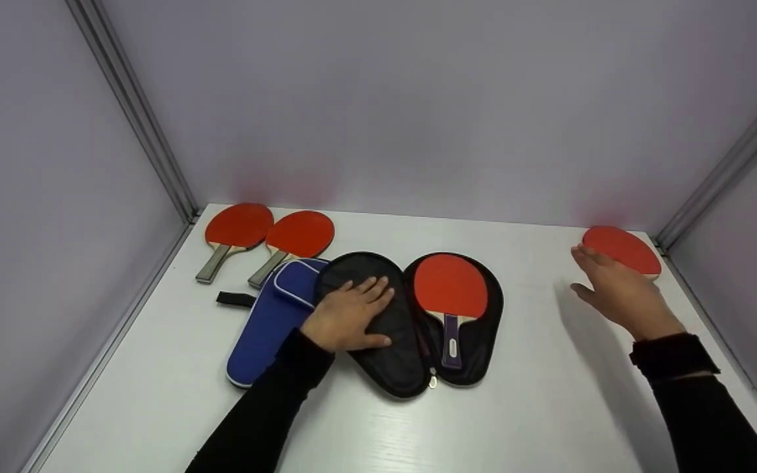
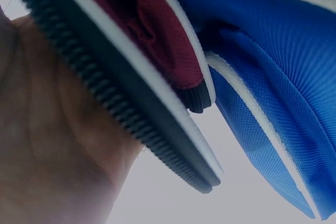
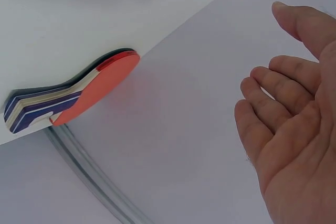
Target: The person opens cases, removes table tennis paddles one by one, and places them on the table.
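Note:
My left hand (image 1: 349,315) rests with spread fingers on one half of a black zippered paddle case (image 1: 397,368), which lies unfolded. In its other half lies a red table tennis paddle (image 1: 451,286) with a dark purple handle. The left wrist view shows the palm beside a toothed zipper edge (image 2: 113,103). My right hand (image 1: 628,299), fingers extended and holding nothing, is raised over the right side of the table. It partly covers another red paddle (image 1: 621,249) in the head view; the right wrist view shows that paddle's blue-striped handle (image 3: 44,109) apart from the fingers.
Two red paddles (image 1: 240,225) with greyish handles lie at the back left. A blue case (image 1: 267,328) with white piping lies partly under the black case, its black strap (image 1: 235,299) sticking out leftward. Pale walls (image 1: 418,112) enclose the white table (image 1: 483,433) at the back and sides.

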Demonstrator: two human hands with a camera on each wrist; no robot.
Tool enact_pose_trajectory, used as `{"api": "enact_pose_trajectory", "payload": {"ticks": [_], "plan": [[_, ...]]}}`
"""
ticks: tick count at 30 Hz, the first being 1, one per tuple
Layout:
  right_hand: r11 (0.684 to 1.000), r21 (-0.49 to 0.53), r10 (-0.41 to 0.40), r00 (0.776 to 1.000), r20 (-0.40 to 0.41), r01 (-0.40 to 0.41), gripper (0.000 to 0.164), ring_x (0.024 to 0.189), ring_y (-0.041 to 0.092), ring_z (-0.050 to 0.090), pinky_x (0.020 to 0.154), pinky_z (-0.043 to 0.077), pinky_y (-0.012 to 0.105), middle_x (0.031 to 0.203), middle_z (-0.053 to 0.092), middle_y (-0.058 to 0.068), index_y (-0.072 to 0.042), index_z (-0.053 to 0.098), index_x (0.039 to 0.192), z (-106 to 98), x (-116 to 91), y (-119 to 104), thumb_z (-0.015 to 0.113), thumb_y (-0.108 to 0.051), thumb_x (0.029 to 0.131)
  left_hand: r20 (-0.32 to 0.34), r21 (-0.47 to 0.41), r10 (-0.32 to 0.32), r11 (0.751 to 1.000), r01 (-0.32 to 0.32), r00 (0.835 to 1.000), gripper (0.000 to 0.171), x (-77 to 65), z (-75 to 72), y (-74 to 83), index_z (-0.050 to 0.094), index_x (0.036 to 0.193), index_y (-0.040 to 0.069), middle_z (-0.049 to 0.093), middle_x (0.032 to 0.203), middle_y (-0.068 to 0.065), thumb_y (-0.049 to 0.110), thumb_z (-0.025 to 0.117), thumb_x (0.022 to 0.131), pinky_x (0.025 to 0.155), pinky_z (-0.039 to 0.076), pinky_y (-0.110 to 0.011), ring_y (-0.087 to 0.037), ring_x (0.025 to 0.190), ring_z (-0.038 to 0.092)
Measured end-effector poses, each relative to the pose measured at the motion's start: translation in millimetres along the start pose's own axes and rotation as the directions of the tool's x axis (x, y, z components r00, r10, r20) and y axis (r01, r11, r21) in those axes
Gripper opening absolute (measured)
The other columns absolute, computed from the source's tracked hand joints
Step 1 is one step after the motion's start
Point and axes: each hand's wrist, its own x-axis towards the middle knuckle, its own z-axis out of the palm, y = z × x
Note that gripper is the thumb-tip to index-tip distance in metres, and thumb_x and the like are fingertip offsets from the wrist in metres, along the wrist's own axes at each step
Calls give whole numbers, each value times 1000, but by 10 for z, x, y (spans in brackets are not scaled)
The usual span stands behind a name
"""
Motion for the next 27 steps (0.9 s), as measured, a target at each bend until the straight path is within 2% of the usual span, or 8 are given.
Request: {"api": "enact_pose_trajectory", "payload": {"ticks": [4, 11, 15, 22, 27], "plan": [[999, 5, -54, 996, -72, 54, 74, 156, 61, 59, 100, 69, 70, 173, 53, 40, 10, 51, 171, 31, -1, -155, 83, -15, 108, -3, 6, 2, 1000, -2, 1000, 95, -4, -7, 4, 40, 184, 14, 33, 195, -10, 67, 70, 112, 148, 35, -58, -31, 182, 35], [991, -17, -130, 974, -185, 129, 71, 150, 55, 68, 100, 70, 65, 167, 64, 35, 7, 59, 166, 113, -20, -418, 88, -13, 104, -3, -6, 4, 1000, -4, 1000, 95, 0, 9, -6, 40, 184, 14, 33, 195, -10, 65, 72, 112, 148, 35, -59, -32, 182, 35], [987, -23, -161, 965, -205, 160, 71, 149, 52, 71, 98, 71, 64, 166, 66, 33, 6, 60, 165, 144, -35, -569, 89, -12, 103, 1, -12, 6, 1000, -6, 1000, 95, 0, 4, -4, 38, 185, 14, 32, 195, -10, 65, 71, 112, 148, 35, -60, -32, 183, 33], [977, -74, -210, 956, -206, 199, 72, 149, 48, 72, 101, 67, 77, 167, 68, 27, 3, 62, 165, 198, -61, -852, 92, -13, 101, -7, -6, 7, 1000, -7, 1000, 95, 1, 11, -9, 40, 184, 14, 33, 195, -10, 65, 72, 112, 148, 35, -59, -31, 182, 35], [962, -118, -265, 942, -206, 245, 75, 148, 44, 74, 101, 69, 75, 167, 70, 22, 0, 64, 165, 227, -88, -1047, 95, -13, 99, -8, -13, 6, 1000, -6, 1000, 95, -3, 7, -9, 40, 184, 14, 33, 195, -10, 65, 72, 112, 148, 35, -60, -31, 182, 34]]}}
